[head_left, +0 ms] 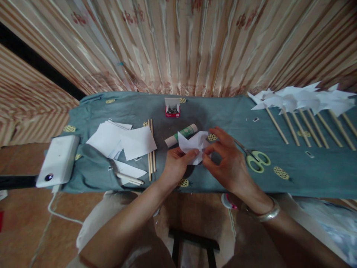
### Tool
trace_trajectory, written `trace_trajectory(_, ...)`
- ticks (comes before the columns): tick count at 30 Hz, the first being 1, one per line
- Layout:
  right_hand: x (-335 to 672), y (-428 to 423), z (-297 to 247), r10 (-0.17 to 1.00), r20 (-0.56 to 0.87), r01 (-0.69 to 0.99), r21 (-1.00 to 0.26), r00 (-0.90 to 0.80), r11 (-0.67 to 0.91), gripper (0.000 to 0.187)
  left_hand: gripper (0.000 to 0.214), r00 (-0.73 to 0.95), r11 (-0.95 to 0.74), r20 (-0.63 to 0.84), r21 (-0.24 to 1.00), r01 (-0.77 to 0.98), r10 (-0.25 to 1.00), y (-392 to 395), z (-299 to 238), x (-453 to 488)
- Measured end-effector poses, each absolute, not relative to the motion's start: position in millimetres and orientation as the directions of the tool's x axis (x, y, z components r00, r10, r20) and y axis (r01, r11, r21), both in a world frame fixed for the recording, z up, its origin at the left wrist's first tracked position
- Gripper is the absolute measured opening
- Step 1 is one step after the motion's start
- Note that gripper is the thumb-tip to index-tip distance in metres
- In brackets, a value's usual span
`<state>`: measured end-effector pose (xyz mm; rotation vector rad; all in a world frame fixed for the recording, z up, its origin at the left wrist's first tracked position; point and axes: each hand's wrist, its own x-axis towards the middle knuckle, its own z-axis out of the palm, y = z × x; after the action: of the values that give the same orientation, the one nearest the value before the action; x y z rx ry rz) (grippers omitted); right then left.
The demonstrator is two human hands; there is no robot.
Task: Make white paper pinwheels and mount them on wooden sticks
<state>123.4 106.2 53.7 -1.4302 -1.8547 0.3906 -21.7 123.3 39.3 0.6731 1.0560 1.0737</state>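
Note:
A white paper pinwheel (199, 140) with folded points is held above the cloth in front of me. My left hand (178, 162) grips its lower left side, thumb pressed on the paper near the centre. On the right side, my right hand (224, 156) pinches at the paper with thumb and index finger, the other fingers curled above. Whether a pin is between those fingertips, I cannot tell. Just behind the pinwheel lies a green and white glue stick (181, 135). Green-handled scissors (257, 160) rest beside my right hand, their blades partly hidden by it.
An open red box of small metal pins (172, 110) stands at the back. White paper squares (138, 143), wooden sticks (152, 160) and a white power bank (58, 160) are on the left. Several finished pinwheels on sticks (298, 100) lie at the right. A pleated curtain (178, 48) hangs behind.

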Motion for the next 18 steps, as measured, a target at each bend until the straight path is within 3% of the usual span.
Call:
trace_trajectory(5,127,104,66,0.902,0.422,0.679,-0.636,-0.092,0.367,0.004,0.026,0.077,0.356,-0.355,0.855,-0.378,0.932,126,40,-25)
trace_trajectory(9,136,109,72,0.926,0.376,0.61,-0.743,0.041,0.275,0.005,0.025,0.089,0.351,-0.345,0.847,-0.399,0.934,129,40,-28)
trace_trajectory(13,143,120,65,0.975,0.155,0.325,-0.941,0.158,0.097,0.017,0.026,0.087,0.346,-0.343,0.835,-0.429,0.935,132,44,-29)
trace_trajectory(18,140,129,55,0.991,-0.13,0.091,-0.987,0.02,-0.131,0.028,0.033,0.101,0.365,-0.361,0.807,-0.465,0.927,134,52,-29)
